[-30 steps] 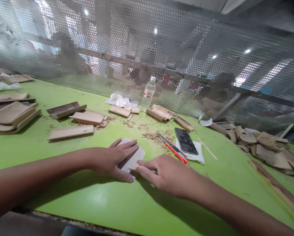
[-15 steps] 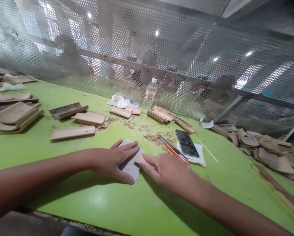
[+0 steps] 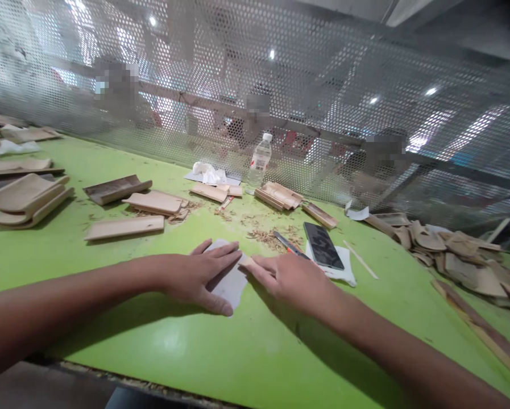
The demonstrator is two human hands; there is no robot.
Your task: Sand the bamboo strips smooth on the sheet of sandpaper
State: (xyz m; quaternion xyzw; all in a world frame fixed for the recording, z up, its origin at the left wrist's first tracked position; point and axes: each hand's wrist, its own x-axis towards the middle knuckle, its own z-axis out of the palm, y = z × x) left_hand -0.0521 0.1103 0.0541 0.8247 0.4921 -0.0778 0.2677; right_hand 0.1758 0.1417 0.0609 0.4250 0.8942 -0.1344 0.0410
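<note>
My left hand [image 3: 199, 278] lies flat with spread fingers on a pale grey sheet [image 3: 233, 284] on the green table [image 3: 169, 346]. Pinched between the thumb and fingers of my right hand [image 3: 282, 275] is a small light wooden piece [image 3: 247, 262], at the sheet's right edge. Beyond my right hand lies an orange cutter knife [image 3: 291, 245], partly hidden by that hand. A dark phone [image 3: 323, 245] rests on white tissue [image 3: 348, 272] to its right.
Wood shavings [image 3: 269, 234] lie ahead of my hands. Curved bamboo pieces [image 3: 124, 228] stand at the left, more [image 3: 472, 267] at the right. A bottle [image 3: 261, 159] stands by a perforated screen [image 3: 195, 85], with people behind it.
My right hand has shifted slightly up and away with the wooden piece, now covering more of the knife. My left hand stays spread on the sheet.
</note>
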